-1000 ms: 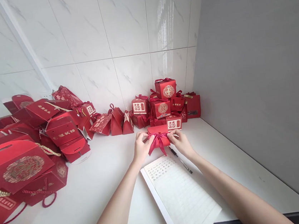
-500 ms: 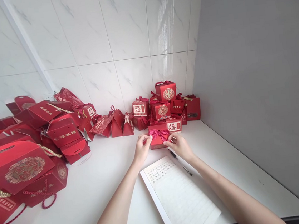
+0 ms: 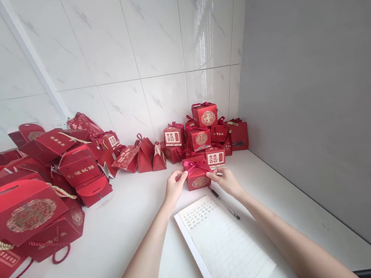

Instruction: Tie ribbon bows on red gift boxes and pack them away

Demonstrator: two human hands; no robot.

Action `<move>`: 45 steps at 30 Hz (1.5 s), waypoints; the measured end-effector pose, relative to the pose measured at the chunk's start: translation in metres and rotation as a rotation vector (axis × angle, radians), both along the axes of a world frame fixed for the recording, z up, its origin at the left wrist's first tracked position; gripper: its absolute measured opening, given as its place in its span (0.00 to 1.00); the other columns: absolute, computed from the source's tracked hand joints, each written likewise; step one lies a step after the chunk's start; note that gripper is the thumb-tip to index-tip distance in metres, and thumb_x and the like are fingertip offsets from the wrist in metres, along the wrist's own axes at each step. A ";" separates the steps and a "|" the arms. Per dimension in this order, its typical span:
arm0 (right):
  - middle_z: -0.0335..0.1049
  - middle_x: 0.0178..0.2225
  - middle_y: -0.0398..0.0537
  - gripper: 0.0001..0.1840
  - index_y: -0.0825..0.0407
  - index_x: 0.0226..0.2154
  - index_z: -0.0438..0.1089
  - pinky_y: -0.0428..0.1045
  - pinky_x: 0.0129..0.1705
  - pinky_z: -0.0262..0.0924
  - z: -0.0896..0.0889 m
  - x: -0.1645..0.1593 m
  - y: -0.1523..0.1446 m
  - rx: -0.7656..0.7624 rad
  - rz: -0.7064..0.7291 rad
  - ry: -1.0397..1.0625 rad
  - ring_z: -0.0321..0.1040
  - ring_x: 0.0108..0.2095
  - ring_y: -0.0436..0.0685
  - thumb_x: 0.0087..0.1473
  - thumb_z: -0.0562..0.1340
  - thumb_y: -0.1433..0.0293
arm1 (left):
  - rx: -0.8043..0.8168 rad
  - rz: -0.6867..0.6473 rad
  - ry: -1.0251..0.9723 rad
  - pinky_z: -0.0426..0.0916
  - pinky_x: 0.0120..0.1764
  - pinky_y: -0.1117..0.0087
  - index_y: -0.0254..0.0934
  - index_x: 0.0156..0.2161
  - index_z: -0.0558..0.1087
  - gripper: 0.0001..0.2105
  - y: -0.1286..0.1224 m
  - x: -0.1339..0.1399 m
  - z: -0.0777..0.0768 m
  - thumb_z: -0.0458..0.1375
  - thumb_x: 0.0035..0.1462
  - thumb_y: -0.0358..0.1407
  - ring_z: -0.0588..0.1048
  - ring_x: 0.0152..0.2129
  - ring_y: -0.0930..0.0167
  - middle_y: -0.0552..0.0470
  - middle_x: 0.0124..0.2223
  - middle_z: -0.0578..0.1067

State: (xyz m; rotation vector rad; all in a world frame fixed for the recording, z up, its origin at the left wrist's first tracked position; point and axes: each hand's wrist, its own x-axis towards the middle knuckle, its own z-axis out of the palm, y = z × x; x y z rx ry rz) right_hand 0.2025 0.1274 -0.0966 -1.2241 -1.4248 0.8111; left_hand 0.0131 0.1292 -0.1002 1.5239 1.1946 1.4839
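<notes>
A small red gift box point(image 3: 200, 182) with a round gold emblem on its front stands on the white table, just beyond the notebook. Across its top lies a magenta ribbon point(image 3: 196, 166) tied in a bow. My left hand point(image 3: 175, 186) pinches the ribbon at the box's left side, thumb and forefinger together. On the right, my right hand point(image 3: 225, 181) pinches the ribbon's other side close to the box. The exact parts of the ribbon between my fingertips are partly hidden.
Behind the box stand several stacked red gift boxes point(image 3: 199, 138). A heap of larger red boxes point(image 3: 33, 210) with rope handles fills the left. A notebook point(image 3: 227, 245) and a pen point(image 3: 225, 204) lie between my arms. A grey panel point(image 3: 315, 97) borders the right.
The gift box's front, with its gold emblem, shows more fully now. The bow looks narrower and sits slightly higher on the box. Both hands keep their pinch, having shifted slightly lower in view.
</notes>
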 end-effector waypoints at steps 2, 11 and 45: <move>0.65 0.21 0.44 0.21 0.50 0.17 0.61 0.53 0.35 0.58 -0.003 -0.002 0.001 0.002 0.000 0.050 0.64 0.27 0.57 0.36 0.64 0.51 | -0.013 -0.008 -0.021 0.65 0.38 0.69 0.36 0.26 0.68 0.15 0.001 0.000 -0.002 0.57 0.48 0.48 0.72 0.32 0.68 0.50 0.31 0.74; 0.66 0.23 0.48 0.12 0.51 0.20 0.65 0.58 0.34 0.69 -0.007 0.020 0.018 -0.130 -0.060 0.373 0.67 0.28 0.58 0.35 0.66 0.62 | -0.110 0.188 -0.275 0.67 0.33 0.68 0.36 0.22 0.63 0.16 0.016 -0.024 -0.005 0.60 0.43 0.46 0.69 0.26 0.72 0.55 0.24 0.67; 0.61 0.15 0.42 0.08 0.56 0.20 0.62 0.45 0.18 0.64 0.187 0.028 0.024 -0.281 0.143 0.538 0.61 0.16 0.48 0.47 0.57 0.79 | 0.027 0.266 -0.300 0.63 0.19 0.78 0.31 0.24 0.67 0.06 -0.027 -0.119 0.181 0.57 0.51 0.28 0.67 0.13 0.78 0.53 0.21 0.72</move>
